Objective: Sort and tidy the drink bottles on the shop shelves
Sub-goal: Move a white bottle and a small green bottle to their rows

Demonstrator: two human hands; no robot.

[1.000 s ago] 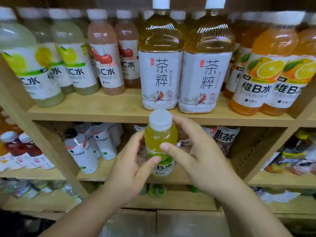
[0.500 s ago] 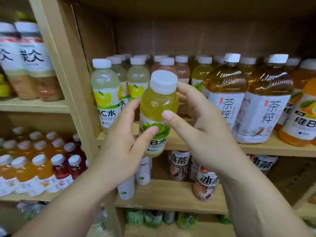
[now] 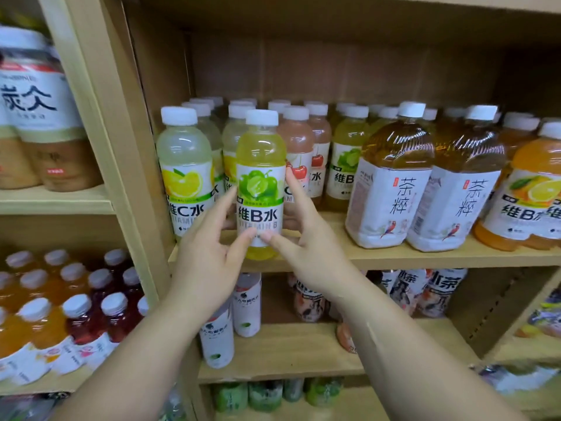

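A yellow-green vitamin B water bottle (image 3: 261, 183) with a white cap and a green fruit label stands upright at the front edge of the middle shelf (image 3: 379, 258). My left hand (image 3: 206, 262) grips its left side and my right hand (image 3: 306, 247) its right side, thumbs meeting on the lower label. Behind it stand pale lemon vitamin C bottles (image 3: 185, 174), pink cherry bottles (image 3: 299, 153) and another green vitamin B bottle (image 3: 346, 165).
Two large tea bottles (image 3: 391, 183) and orange vitamin B bottles (image 3: 528, 189) fill the shelf's right side. A wooden upright (image 3: 103, 123) divides the left bay, which holds red and orange bottles (image 3: 79, 311). White bottles (image 3: 246, 302) stand on the lower shelf.
Both hands lifted the green bottle from below the shelf edge up to the middle shelf and turned its label forward. The view rose and shifted left.
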